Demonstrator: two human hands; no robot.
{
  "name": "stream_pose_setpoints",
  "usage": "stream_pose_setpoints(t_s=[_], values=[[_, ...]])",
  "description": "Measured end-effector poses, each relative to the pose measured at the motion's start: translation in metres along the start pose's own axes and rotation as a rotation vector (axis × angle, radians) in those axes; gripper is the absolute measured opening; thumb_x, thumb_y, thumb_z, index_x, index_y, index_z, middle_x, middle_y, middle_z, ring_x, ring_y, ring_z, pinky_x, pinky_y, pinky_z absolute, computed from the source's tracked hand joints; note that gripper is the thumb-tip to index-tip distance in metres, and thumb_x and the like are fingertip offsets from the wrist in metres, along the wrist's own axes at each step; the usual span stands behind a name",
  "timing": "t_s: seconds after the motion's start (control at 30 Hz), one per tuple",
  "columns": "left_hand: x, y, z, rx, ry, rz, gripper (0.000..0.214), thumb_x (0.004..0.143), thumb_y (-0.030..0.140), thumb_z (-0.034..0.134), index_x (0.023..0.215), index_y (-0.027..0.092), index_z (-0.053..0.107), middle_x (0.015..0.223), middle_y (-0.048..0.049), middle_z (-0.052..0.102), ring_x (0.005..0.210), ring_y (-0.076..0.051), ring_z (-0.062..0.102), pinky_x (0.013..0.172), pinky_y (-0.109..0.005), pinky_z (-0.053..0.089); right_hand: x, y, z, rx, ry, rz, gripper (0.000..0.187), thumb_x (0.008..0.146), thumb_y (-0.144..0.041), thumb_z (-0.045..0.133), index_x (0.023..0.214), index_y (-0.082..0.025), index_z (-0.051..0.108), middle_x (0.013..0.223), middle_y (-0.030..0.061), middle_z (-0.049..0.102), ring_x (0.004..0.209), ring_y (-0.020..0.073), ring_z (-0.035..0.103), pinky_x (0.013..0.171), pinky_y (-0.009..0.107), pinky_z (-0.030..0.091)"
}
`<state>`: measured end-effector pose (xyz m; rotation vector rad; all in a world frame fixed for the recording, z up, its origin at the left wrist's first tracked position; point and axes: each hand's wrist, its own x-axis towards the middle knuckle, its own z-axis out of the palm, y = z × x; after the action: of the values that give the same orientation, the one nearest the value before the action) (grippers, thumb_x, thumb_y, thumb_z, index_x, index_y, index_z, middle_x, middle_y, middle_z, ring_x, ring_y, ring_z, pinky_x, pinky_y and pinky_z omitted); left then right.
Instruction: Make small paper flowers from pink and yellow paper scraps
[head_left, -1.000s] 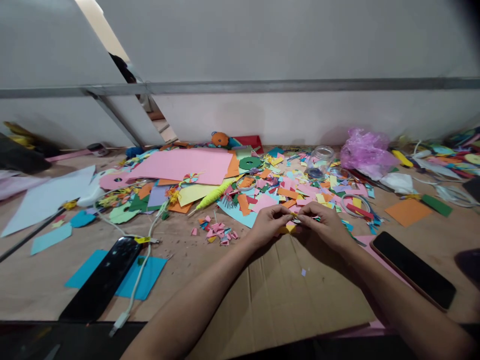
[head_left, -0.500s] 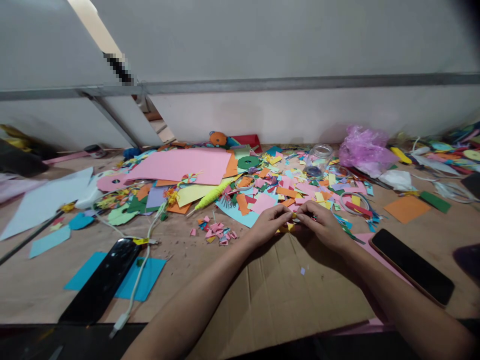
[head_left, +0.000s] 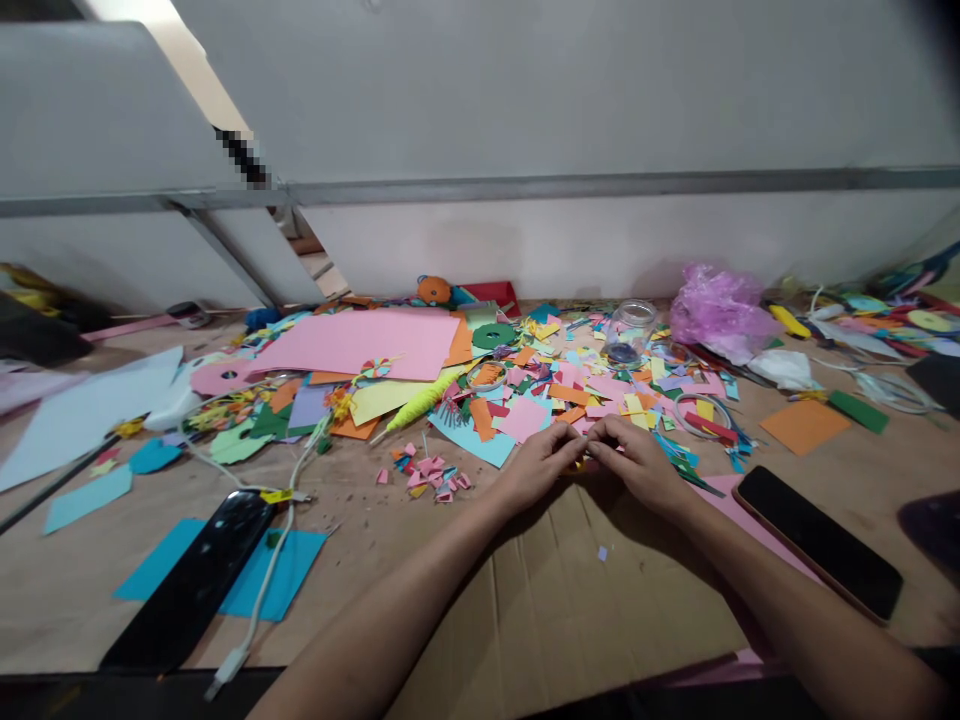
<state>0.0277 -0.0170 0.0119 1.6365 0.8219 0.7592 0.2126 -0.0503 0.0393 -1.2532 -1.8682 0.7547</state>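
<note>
Over the far edge of a brown cardboard sheet (head_left: 577, 600), my left hand (head_left: 546, 462) and my right hand (head_left: 628, 458) meet fingertip to fingertip. The fingers of each are closed in a pinch, and whatever tiny thing sits between them is hidden. A bit of yellow paper (head_left: 576, 465) shows just below the fingertips; I cannot tell whether it is held. Colourful paper scraps (head_left: 570, 395) lie heaped right beyond both hands. Left of my left hand is a small pile of folded pink and blue paper bits (head_left: 435, 473). One pale lilac square (head_left: 602, 552) rests on the cardboard.
A black phone (head_left: 821, 540) lies on pink paper at the right. To the left, a long black device (head_left: 191, 590) with a white cable (head_left: 262, 590) rests on blue paper. A clear jar (head_left: 631, 332) and a purple plastic bag (head_left: 720, 310) stand near the wall.
Both hands stay together, fingertips shifted slightly, and the yellow between them is now less visible. The whole view has tilted a little, so the table sits lower in the picture.
</note>
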Motion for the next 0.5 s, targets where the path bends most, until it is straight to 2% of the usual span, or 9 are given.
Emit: stream_pose_setpoints(t_s=[0.23,0.4,0.5], values=[[0.0,0.0,-0.001,0.006,0.019,0.013,0.041,0.091,0.058,0.052,0.085,0.017,0.06,0.08,-0.0012,0.057,0.075,-0.014,0.051,0.066,-0.024,0.04,0.001,0.002,0.003,0.05,-0.023,0.019,0.02,0.092,-0.035,0.055,0.079,-0.021,0.06,0.078,0.0026,0.064,0.073,0.0195,0.058,0.068,0.031,0.046],[-0.002,0.008,-0.004,0.276,-0.003,0.068,0.039,0.097,0.052,0.043,0.09,0.02,0.064,0.087,-0.0017,0.063,0.081,-0.016,0.056,0.072,-0.026,0.04,-0.002,0.008,0.003,-0.169,0.04,-0.039,0.024,0.093,-0.041,0.054,0.083,-0.023,0.066,0.081,0.0052,0.067,0.075,0.0227,0.061,0.069,0.034,0.046],[0.0,0.006,-0.007,0.303,-0.021,0.067,0.035,0.097,0.047,0.045,0.089,0.019,0.064,0.086,-0.0018,0.065,0.08,-0.016,0.057,0.069,-0.025,0.039,0.0,0.013,0.003,-0.235,0.063,-0.059,0.028,0.091,-0.049,0.057,0.081,-0.024,0.066,0.078,0.0057,0.067,0.072,0.0235,0.062,0.065,0.035,0.047]])
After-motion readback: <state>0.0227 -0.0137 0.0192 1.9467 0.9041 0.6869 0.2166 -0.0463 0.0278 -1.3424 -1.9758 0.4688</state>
